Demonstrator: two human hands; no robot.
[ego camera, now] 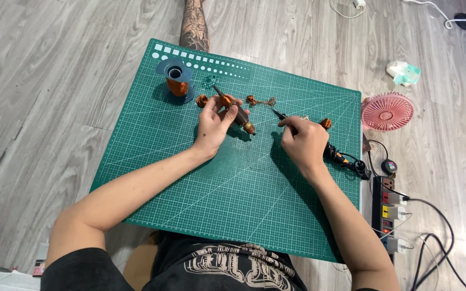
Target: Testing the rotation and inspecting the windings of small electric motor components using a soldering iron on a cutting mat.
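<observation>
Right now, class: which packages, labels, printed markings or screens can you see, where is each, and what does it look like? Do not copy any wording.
Cutting mat: green, on the floor, white grid, row of white squares and dots along its far edge.
Small round device: right of the mat, black, dark screen.
Power strip: right of mat, dark, coloured switches.
Crumpled packet: far right, white and mint green.

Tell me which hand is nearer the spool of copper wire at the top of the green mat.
Left. The left hand, holding a dark rod-shaped part, sits just below and right of the copper wire spool. The right hand, gripping a soldering iron, is much farther right.
</observation>
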